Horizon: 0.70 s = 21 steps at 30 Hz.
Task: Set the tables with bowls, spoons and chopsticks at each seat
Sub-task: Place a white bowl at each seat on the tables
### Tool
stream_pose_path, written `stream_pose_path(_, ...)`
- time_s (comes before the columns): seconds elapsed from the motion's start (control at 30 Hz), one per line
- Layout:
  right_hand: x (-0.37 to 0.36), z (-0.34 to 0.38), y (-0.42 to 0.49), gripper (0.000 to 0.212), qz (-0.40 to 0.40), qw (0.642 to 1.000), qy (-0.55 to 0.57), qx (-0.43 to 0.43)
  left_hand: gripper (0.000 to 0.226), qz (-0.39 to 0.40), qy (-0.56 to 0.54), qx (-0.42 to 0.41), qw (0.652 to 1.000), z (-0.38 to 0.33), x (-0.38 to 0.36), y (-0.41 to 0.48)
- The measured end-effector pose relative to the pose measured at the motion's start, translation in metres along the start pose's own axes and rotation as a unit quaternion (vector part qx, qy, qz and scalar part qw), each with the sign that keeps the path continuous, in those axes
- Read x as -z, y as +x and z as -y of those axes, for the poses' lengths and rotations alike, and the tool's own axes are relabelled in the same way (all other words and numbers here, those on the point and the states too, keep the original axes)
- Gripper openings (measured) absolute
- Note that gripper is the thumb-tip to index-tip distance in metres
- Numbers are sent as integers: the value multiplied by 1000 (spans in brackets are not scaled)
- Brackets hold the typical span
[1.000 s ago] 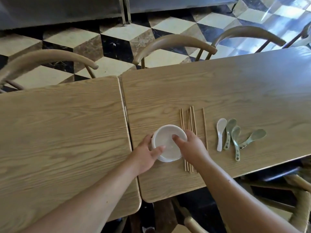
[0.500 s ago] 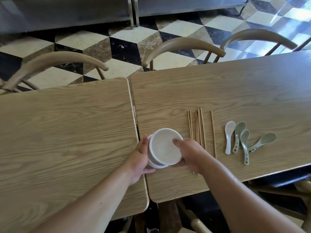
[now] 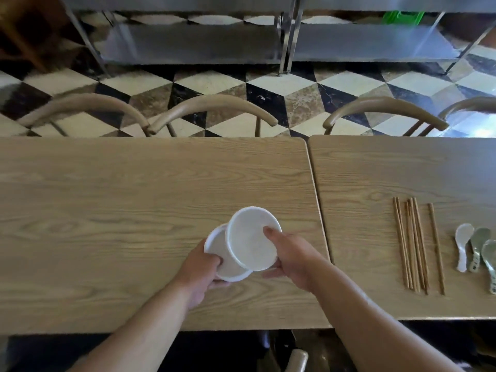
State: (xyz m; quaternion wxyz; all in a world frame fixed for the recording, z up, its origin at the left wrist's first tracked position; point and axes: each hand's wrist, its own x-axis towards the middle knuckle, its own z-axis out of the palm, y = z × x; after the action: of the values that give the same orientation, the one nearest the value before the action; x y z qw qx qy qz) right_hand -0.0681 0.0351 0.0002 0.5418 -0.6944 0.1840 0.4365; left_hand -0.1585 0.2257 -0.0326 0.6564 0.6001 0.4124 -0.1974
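Two white bowls hang above the left wooden table (image 3: 107,210), near its right end. My right hand (image 3: 291,255) grips the upper bowl (image 3: 252,238), tilted, thumb inside its rim. My left hand (image 3: 200,272) holds the lower bowl (image 3: 224,260), which shows from under the upper one. On the right table (image 3: 389,170) lie several wooden chopsticks (image 3: 414,244) side by side. Beside them are a white spoon (image 3: 463,244) and green spoons (image 3: 479,249) at the frame's right edge.
Curved wooden chair backs (image 3: 212,110) line the far side of both tables. Another chair back (image 3: 383,111) stands behind the right table. Beyond them are a black, white and brown tiled floor and steel shelving (image 3: 287,36). A chair part (image 3: 296,361) shows below the near edge.
The bowls left the right table and now hang over the left one. They have come apart, one in each hand. The view has swung left, so chopsticks and spoons sit far right.
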Motion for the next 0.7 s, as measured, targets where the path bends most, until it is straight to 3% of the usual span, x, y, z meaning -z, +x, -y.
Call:
stream_pose_path(0.13, -74, -14, -7, 23, -70, 997, 8, 17, 52, -44, -18, 2, 999, 18, 94, -16)
stream_pose_path(0.27, -109, -35, -7, 8, -148, 989, -2, 22, 51, -67, -28, -1, 997, 34, 154, -24)
stream_pose_path(0.43, -123, -67, 5, 48, -157, 988, 0, 12, 52, -64, -40, 3, 997, 51, 181, -31)
stream_pose_path(0.7, -126, -87, 46, 57, -151, 988, 33, 19, 52, -64, -42, 4, 997, 66, 180, -25)
